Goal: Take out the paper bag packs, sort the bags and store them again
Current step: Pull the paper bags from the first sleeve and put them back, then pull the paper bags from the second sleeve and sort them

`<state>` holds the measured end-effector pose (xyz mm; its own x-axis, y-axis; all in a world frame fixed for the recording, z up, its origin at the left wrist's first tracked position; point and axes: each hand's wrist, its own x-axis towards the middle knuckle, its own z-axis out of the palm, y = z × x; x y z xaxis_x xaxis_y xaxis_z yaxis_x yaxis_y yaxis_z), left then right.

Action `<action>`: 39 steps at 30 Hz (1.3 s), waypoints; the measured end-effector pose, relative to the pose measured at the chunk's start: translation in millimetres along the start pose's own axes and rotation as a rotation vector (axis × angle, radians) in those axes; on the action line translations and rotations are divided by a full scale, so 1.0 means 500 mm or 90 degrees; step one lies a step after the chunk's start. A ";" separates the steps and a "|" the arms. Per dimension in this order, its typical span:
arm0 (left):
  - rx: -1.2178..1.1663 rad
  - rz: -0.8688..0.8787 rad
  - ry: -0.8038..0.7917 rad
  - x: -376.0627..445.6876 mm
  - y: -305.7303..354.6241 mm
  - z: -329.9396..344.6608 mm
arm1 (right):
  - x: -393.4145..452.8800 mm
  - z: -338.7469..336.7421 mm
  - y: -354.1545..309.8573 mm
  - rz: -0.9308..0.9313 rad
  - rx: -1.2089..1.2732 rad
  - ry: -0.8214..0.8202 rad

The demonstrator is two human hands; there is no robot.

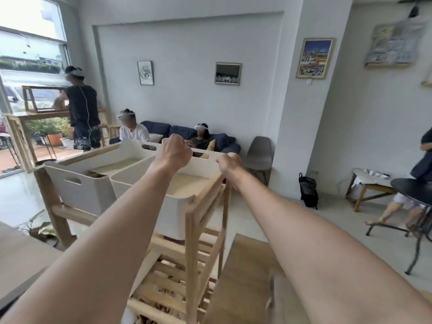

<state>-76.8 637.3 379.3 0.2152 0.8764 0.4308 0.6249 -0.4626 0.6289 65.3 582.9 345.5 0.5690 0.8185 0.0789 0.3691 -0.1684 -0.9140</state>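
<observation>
Two white storage bins stand side by side on top of a wooden slatted shelf (201,220). The right bin (180,206) holds flat tan paper bag packs (189,181); the left bin (79,188) shows tan packs too. My left hand (176,152) grips the far rim of the right bin, fingers curled over its handle cut-out. My right hand (228,163) grips the same rim at the bin's far right corner. Both arms are stretched out over the shelf.
Lower shelf tiers hold more brown paper goods (170,291). A wooden tabletop (243,277) lies at lower right, another surface at lower left. Beyond are a grey chair (258,155), a black backpack (308,190), a round black table (413,190) and several people.
</observation>
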 end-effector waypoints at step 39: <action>0.378 0.394 -0.584 -1.131 0.259 0.636 | -0.775 -0.551 0.941 0.647 0.076 0.074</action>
<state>120.9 124.1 11.4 0.8859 0.4145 -0.2083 0.4221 -0.9065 -0.0085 221.0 35.1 -5.7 0.6421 0.2610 -0.7209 -0.3976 -0.6906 -0.6041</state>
